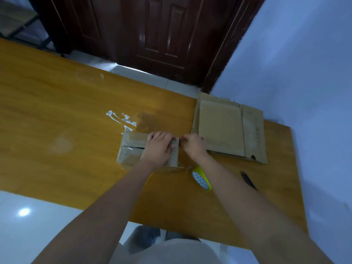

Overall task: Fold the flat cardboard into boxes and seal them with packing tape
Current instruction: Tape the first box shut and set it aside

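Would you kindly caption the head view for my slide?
Both hands tape a small box beside flat cardboard.

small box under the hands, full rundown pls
The small box is brown cardboard, folded up and lying flat on the orange-brown table, left of a stack of flat cardboard. Glossy clear tape covers its left part, and a dark seam crosses its top. The left hand rests on its right half; the right hand pinches at its right edge.
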The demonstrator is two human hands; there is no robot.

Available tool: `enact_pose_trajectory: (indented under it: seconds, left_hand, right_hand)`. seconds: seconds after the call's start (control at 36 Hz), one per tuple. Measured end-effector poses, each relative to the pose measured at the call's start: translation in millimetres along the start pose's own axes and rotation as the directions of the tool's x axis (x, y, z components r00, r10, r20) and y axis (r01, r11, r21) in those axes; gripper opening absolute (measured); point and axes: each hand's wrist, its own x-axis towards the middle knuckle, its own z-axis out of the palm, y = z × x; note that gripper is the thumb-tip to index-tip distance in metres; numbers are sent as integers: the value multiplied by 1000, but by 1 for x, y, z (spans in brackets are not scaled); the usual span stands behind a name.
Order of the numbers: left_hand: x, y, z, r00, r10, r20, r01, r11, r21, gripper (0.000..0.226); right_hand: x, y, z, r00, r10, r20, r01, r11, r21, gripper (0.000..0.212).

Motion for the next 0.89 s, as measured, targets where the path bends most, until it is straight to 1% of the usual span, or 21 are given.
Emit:
enact_pose_trajectory:
  seconds: [0.08, 0.11, 0.14, 0.17, 0.25, 0.31, 0.36, 0.44, 0.53, 0.58, 0.64, 0.75, 0.81, 0.89]
  left_hand:
    - [1, 1, 0, 1000, -3, -5, 3, 1000, -1, 22]
    - [1, 2, 0, 1000, -7, -1, 7, 1000, -1, 22]
    - [1, 2, 0, 1000, -11, 4, 11, 1000, 3, 22]
    - [1, 2, 0, 1000, -12, 6, 11, 1000, 9, 22]
    - [1, 1, 0, 1000, -10, 8, 10, 1000, 14, 22]
    - [2, 1, -1, 1000, -11, 19, 11, 1000, 6, 26]
    - [2, 1, -1, 1000, -14, 24, 14, 1000, -5, 25]
    - [1, 0, -1, 1000, -13, 26, 14, 1000, -7, 24]
    - [2, 1, -3, 998, -22, 52, 22, 1000, -2, 34]
    - [2, 2, -4, 998, -30, 63, 30, 1000, 4, 39]
    - [2, 2, -4, 998, -28, 59, 28, 1000, 3, 39]
    - [2, 1, -5, 997, -23, 71, 22, 1000, 5, 40]
    - [2, 2, -5, 997, -27, 68, 27, 1000, -7, 40]
    - [3, 2, -5, 998, -25, 60, 26, 1000, -9, 37]
  right_hand:
    - [-8, 3, 13, 997, 59, 40, -67, 970, 233, 22]
    - [-11, 4, 16, 996, 64, 59, -78, 955, 285, 23]
    - [-14, 6, 20, 995, 53, 80, -74, 951, 301, 27]
    - [-18, 6, 21, 994, 30, 103, -58, 960, 275, 31]
    - [-31, 13, 14, 977, -51, 207, 40, 997, 60, 44]
    - [-37, 20, 7, 967, -89, 240, 100, 994, -34, 46]
    - [-44, 27, -1, 974, -103, 200, 116, 992, -53, 47]
    - [-56, 32, -10, 993, -61, 99, 58, 998, 33, 53]
    - [-71, 29, -8, 986, -115, 123, 111, 993, 42, 48]
    - [-80, 24, -2, 978, -152, 146, 151, 988, 17, 49]
    - [-86, 19, 5, 975, -170, 145, 175, 984, -21, 50]
    - [-89, 14, 15, 973, -204, 111, 220, 962, -159, 34]
    - [-90, 12, 19, 971, -222, 93, 238, 946, -222, 31]
    - [-88, 7, 21, 968, -242, 61, 249, 929, -272, 33]
